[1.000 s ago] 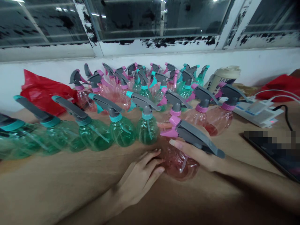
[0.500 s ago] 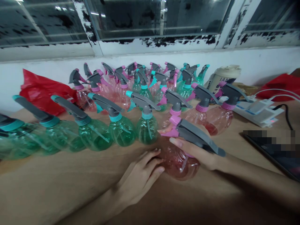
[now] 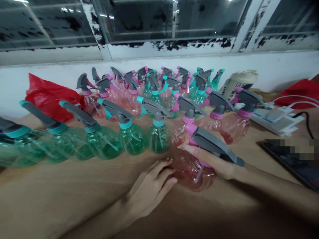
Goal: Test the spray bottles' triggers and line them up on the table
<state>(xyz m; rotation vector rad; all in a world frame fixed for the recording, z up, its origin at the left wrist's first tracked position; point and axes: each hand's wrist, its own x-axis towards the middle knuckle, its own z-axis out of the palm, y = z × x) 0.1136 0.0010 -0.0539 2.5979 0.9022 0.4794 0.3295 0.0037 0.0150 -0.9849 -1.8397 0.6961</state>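
A pink see-through spray bottle (image 3: 193,176) with a grey and pink spray head stands on the table in front of me. My right hand (image 3: 211,159) is closed around its neck and trigger, the fingers curled at the pink trigger. My left hand (image 3: 154,184) lies low at the bottle's left side, fingers stretched out and fingertips at or against its wall; it grips nothing. Just beyond, a green spray bottle (image 3: 159,137) ends a row of similar green ones. Another pink spray bottle (image 3: 179,131) stands right behind the held one, partly hidden.
Several more pink and green spray bottles crowd the back by the wall. A red plastic bag (image 3: 50,98) lies at left. On the right are a cup (image 3: 240,81), a white power strip (image 3: 276,121) with cables, and a dark flat device (image 3: 286,162) on the wooden table (image 3: 74,196).
My right fingers have drawn inward, and the pink trigger now sits closer to the bottle's neck. The left hand stays by the bottle. The whole view has shifted slightly.
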